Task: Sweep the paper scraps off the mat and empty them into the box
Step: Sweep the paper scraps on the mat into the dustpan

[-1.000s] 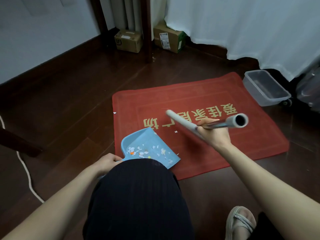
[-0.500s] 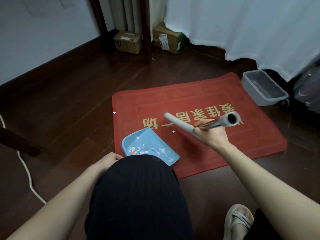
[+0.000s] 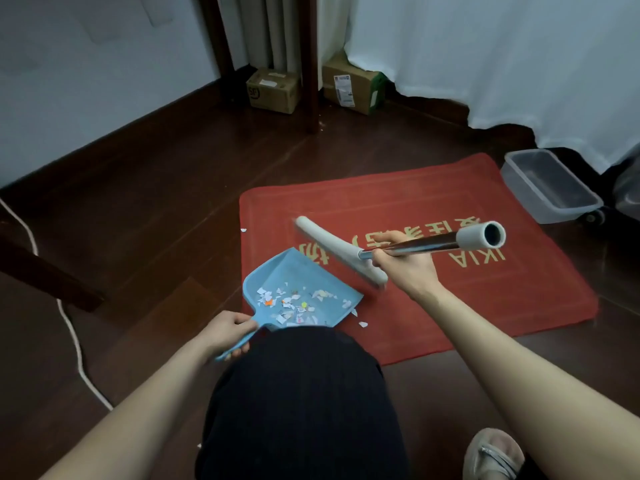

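Head view: right hand (image 3: 405, 268) grips broom (image 3: 341, 252) handle pointing right; left hand (image 3: 227, 332) clasps dustpan (image 3: 298, 282).

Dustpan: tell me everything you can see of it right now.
The dustpan is light blue, plastic by the look of it, with a flat tray, raised side and back walls and a short handle. The left hand grips the handle. The tray's open lip points toward the mat, with its front part over the mat's near left corner. Paper scraps, mostly white with some orange and yellow, lie in the tray; a few lie just past the lip. The brush sits just beyond, apparently apart.
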A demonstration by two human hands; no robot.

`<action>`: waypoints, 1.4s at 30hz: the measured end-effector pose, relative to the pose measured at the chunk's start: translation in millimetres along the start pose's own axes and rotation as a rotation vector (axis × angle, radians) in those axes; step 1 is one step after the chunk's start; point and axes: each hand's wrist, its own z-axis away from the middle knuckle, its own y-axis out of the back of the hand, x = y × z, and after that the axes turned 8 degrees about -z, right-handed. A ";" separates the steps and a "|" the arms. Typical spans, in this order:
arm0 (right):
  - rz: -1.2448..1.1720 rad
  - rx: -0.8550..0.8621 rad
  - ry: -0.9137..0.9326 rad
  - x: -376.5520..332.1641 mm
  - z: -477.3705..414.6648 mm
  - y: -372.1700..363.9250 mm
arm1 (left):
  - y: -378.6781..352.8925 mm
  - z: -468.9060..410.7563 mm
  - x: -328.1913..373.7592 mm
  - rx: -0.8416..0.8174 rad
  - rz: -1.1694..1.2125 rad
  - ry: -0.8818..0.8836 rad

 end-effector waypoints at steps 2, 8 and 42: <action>-0.026 0.006 0.029 -6.2 -14.0 -16.0 | 7.8 7.7 -2.6 0.039 0.072 0.049; 0.012 -0.080 0.149 -20.8 -62.2 -86.2 | 27.6 2.3 -20.8 0.164 0.306 0.187; -0.029 -0.432 0.271 -41.5 -149.1 -138.3 | 45.4 -73.4 -37.6 0.210 0.483 0.284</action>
